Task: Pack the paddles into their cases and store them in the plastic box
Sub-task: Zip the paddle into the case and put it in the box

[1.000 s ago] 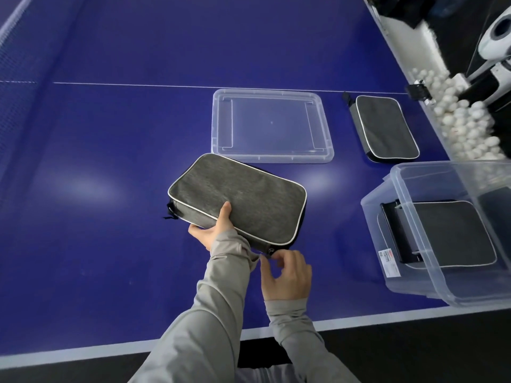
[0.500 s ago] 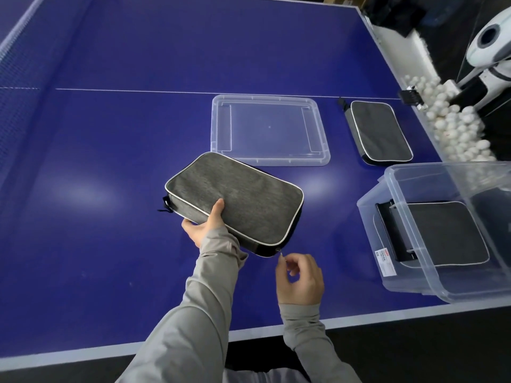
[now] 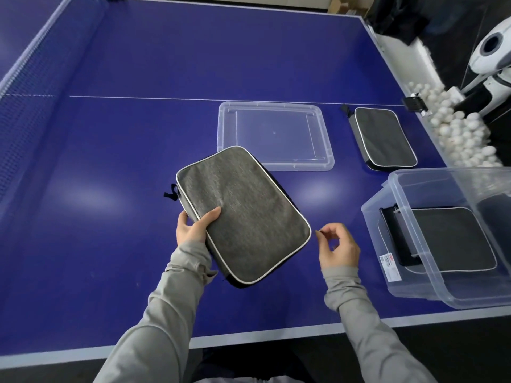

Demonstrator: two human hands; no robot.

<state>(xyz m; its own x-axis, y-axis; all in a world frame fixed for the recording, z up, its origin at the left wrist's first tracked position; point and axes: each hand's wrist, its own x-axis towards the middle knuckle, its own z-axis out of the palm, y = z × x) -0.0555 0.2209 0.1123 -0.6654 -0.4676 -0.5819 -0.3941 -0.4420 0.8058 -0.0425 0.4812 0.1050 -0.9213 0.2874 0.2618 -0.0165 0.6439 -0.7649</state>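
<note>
On blue table (image 3: 110, 244), left hand (image 3: 193, 228) holds case (image 3: 240, 214)

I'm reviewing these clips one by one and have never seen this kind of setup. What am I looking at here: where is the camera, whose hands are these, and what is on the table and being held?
There is no robot at work here. A person wears one wide-angle camera on the head, looking forward and down, so the grey sleeves entering from the bottom are that person's own arms. The surface is a blue table tennis table. The left hand grips a grey paddle case by its edge, thumb on top. The right hand hovers beside the case with fingers curled; whether it pinches the zipper pull is too small to tell. A clear lid lies flat further back, with a second case to its right. At the right edge stands the clear plastic box with another case inside. Beyond the table are many white balls.
</note>
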